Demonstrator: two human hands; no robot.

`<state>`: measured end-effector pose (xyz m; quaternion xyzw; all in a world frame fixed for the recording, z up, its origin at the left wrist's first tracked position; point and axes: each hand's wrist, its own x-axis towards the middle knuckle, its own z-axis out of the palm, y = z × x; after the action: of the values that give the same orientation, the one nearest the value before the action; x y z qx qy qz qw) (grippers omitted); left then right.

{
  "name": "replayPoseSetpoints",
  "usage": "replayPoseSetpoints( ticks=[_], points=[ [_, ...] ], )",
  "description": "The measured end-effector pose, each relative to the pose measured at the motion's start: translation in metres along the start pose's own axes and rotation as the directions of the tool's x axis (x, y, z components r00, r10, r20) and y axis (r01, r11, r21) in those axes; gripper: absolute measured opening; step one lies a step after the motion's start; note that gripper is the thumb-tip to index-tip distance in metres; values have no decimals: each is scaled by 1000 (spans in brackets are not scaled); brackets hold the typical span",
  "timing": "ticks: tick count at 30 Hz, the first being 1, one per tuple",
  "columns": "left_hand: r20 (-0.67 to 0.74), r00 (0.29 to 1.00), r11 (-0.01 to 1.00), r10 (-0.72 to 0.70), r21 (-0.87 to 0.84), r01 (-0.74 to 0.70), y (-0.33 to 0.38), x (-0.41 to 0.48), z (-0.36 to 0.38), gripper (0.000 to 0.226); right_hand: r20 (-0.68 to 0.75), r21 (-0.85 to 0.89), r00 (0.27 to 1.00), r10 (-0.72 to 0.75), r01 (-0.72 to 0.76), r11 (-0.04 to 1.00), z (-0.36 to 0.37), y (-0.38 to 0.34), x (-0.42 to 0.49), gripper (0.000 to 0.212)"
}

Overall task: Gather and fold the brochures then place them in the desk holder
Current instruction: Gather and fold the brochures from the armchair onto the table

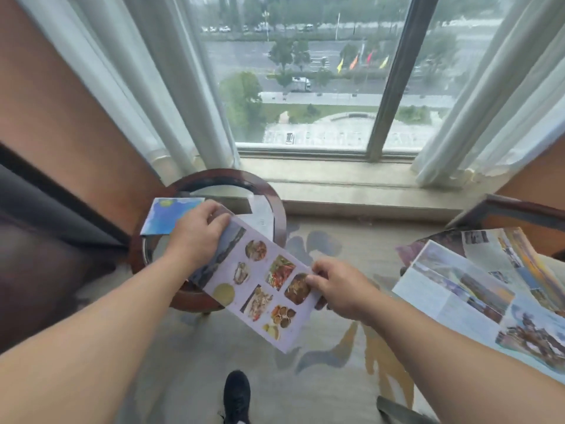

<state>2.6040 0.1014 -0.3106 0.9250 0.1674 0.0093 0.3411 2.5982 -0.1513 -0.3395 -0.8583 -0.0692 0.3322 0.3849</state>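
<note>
Brochure (260,289): pale lilac sheet printed with food photos, seemingly folded along its left edge
Left hand (197,231): fingers curled over the brochure's far end, gripping it
Right hand (339,290): pinches the right edge, thumb on top
Place: held in the air over the round worktop's (276,206) near rim
Long axis: runs far left to near right
</note>
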Motion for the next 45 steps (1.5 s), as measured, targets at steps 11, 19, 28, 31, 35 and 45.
replayPoseSetpoints(
  ticks=[11,19,28,31,35,45],
  points=[
    [268,963,999,31,29,-40,-141,80,-16,6,47,115,984,172,-176,978,134,-81,117,19],
    [170,973,974,155,136,-179,-153,151,36,42,-161,355,896,414,-338,871,128,-59,199,18],
    [395,892,903,219,263,-339,-183,151,140,64,-265,363,799,540,-436,824,137,-12,260,16],
    [442,869,868,222,317,-382,-189,146,165,69,-392,62,808,441,-455,888,137,-5,265,14],
    [436,867,803,242,412,-431,-199,137,177,72,-330,-457,944,24,-182,871,126,-4,278,69],
    [408,879,788,245,444,-426,-190,162,193,75,128,-769,990,64,59,637,96,0,315,105]
  ],
)
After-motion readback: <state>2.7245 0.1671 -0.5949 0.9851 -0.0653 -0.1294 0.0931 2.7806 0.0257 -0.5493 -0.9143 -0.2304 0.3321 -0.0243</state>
